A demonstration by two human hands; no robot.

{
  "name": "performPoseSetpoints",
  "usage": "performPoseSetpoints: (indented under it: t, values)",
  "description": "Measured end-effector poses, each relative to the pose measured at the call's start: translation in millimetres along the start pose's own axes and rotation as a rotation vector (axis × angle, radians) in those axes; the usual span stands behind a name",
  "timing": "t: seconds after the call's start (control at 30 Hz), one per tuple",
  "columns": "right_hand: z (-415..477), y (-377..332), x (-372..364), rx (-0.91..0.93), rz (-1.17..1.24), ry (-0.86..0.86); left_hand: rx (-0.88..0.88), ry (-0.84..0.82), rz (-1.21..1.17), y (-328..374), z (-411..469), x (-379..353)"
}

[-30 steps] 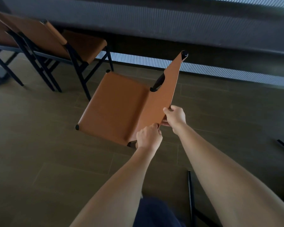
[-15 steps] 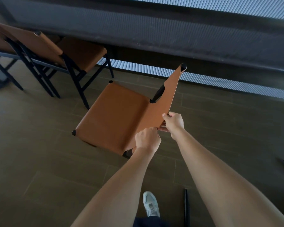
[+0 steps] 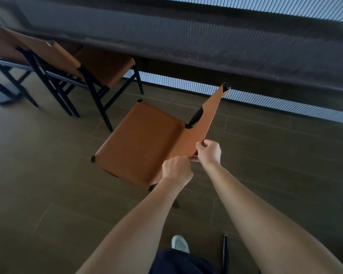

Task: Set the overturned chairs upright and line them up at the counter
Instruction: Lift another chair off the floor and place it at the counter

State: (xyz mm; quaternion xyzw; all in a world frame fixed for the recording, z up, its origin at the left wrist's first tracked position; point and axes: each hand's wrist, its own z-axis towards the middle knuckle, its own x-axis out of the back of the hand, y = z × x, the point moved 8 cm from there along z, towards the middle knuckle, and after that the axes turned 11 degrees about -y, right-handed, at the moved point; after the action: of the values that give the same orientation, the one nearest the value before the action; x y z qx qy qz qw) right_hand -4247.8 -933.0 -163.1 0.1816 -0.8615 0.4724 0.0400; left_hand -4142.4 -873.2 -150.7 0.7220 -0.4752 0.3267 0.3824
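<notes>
Tan leather is what fills the middle of the head view: the chair (image 3: 143, 143) I am handling sits seat-up, its back panel (image 3: 209, 117) rising at the right with a black post cap at the far top corner. Both grips are on that back panel's near edge. The left grip (image 3: 176, 169) is curled round the lower corner where the panel meets the seat, and the right grip (image 3: 208, 152) pinches the edge just above it, thumb on the near face. The two are almost touching. One dark leg tip shows below the left wrist (I cannot tell whether the feet touch the floor). The chair is on the tiled floor (image 3: 48, 175) side of the dark worktop (image 3: 186, 50), near it but not tucked under, with its seat angled toward the left. To its left, apart from it, a second chair (image 3: 105, 66) stands upright with its seat under the worktop edge, and a third chair (image 3: 0, 44) shows at the left border. A pale shoe (image 3: 179, 244) and a thin black bar (image 3: 225, 252) lie at the bottom of the view.
</notes>
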Motion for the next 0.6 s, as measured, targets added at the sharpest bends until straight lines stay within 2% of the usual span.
performPoseSetpoints:
  t: [0.27,0.43,0.6]
  values:
    - [-25.2,-2.6,-31.3,-0.009,0.079,-0.062,0.003,-0.081,0.080,-34.4,-26.4,4.7]
    - [-54.4,7.2,-84.2,-0.105,0.224,-0.132,0.029,-0.102,0.096,-90.7,-60.2,10.7]
    - [-89.6,12.2,-156.6,-0.221,0.356,-0.174,0.079,-0.089,0.227,-163.1,-96.8,23.1]
